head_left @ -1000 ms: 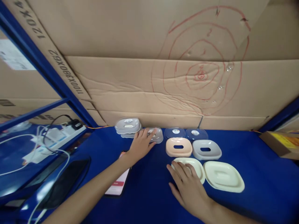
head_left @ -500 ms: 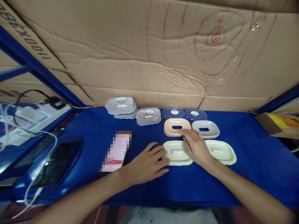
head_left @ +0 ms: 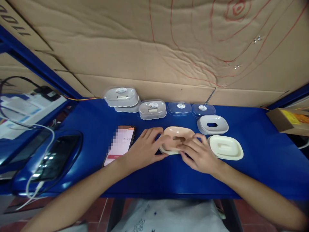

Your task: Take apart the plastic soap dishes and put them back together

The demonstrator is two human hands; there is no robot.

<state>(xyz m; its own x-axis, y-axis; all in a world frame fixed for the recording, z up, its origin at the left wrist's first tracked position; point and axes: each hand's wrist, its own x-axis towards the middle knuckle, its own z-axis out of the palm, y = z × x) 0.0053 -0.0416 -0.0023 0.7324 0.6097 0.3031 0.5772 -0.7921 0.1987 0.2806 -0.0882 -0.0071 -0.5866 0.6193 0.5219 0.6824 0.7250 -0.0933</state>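
Note:
A peach oval piece (head_left: 177, 131) with a slot sits over a cream tray (head_left: 172, 153), whose front rim shows beneath it. My left hand (head_left: 147, 146) grips the left side of the peach piece. On its right side, the fingers of my right hand (head_left: 201, 153) are closed at the edge. A second cream tray (head_left: 227, 147) lies to the right of my right hand. Behind that tray is a grey oval piece (head_left: 213, 125) with a dark slot.
Clear lids (head_left: 180, 108) with round stickers and lidded grey boxes (head_left: 152, 109) stand along the cardboard wall (head_left: 108, 58). A phone (head_left: 119, 143) lies left of my left hand. Cables and a power strip are at far left, a carton (head_left: 287, 120) at right.
The peach piece has come forward onto the left cream tray, with both hands now on it. The camera view has shifted, so the table's contents appear higher.

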